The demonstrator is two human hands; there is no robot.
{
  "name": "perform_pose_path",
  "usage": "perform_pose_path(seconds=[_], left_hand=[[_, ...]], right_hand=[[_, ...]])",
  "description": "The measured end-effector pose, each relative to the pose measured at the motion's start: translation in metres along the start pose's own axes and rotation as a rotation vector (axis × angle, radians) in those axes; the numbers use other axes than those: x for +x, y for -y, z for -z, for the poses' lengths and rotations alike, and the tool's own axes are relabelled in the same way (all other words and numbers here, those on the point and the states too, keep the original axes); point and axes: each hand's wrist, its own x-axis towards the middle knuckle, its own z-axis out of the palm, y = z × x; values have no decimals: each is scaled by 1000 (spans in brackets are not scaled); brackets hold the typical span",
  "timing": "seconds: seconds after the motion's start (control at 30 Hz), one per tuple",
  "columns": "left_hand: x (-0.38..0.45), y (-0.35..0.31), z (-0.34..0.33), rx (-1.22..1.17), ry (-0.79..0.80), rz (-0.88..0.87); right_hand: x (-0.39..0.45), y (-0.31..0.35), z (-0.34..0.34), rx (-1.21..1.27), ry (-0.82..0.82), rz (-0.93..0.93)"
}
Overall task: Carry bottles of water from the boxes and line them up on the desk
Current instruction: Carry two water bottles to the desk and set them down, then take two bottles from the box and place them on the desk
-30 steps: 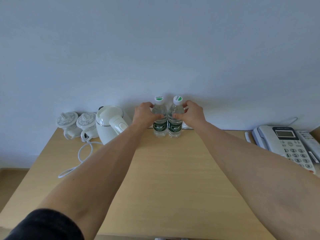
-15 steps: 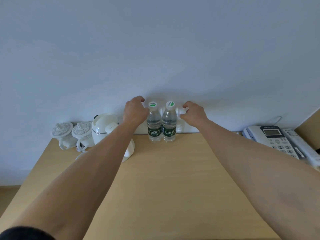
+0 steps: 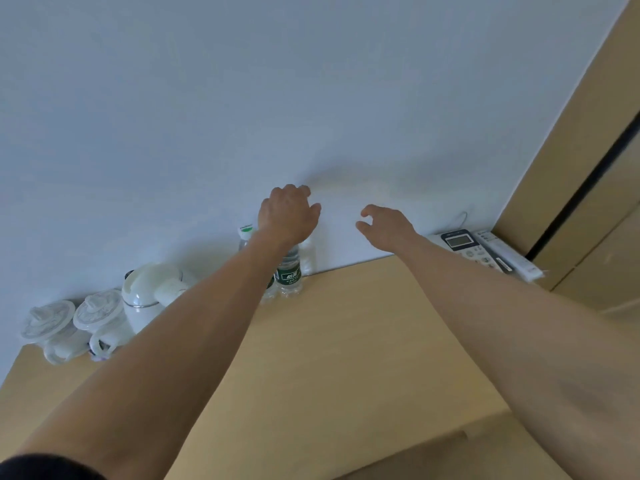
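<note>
Two bottles are standing on the desk [image 3: 346,358] right up against the wall, side by side and touching as far as I can tell. One bottle [image 3: 289,271] shows its dark green label and clear ribbed base; the other bottle [image 3: 246,233] is mostly hidden behind the forearm, so only its white and green cap and a bit of shoulder peek out.

Neither hand has hold of anything. The left hand [image 3: 289,214] hovers above the bottles with fingers loosely curled and nothing in them. The right hand [image 3: 384,225] is off to the side, well apart from the bottles, thumb and fingers relaxed and a bit spread, also holding nothing.

What could go wrong, imo: the left wrist and forearm are right over the caps. These are tall, narrow, lightweight bottles, so if the arm drops or drags across on its way out it could clip a cap and tip one, and since they stand together one would probably take the other down. If that happens, it rolls toward the white kettle [image 3: 149,292] or the two lidded cups [image 3: 74,318] just to the left. A swing the other way by the right arm puts the phone [image 3: 465,249] at risk, since it sits near the desk's corner.

Also no boxes are in view, so more bottles need fetching, and each new one set down close to this pair is another chance to bump the row.
</note>
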Motion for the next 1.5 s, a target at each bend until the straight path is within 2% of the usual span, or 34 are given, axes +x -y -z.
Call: perform_pose_path(seconds=[0.27,0.5,0.73,1.0,1.27,1.5], left_hand=[[-8,-110,-45,-23,166,-255],[-48,-240,-79,-46,258,-467],[-139,-397,-111,-25,322,-682],[-266,-568,-148,-42,443,-899],[-354,-695,-183,-20,572,-1115],[-381,-788,-222,73,619,-1246]], right_hand=[[-70,-107,38,-43,-49,-167],[-167,-218,87,-44,-151,-414],[-301,-332,138,-82,-167,-625],[-479,-439,176,-100,-288,-871],[-601,-521,203,-110,-169,-1102],[-641,-585,223,-79,-121,-1220]])
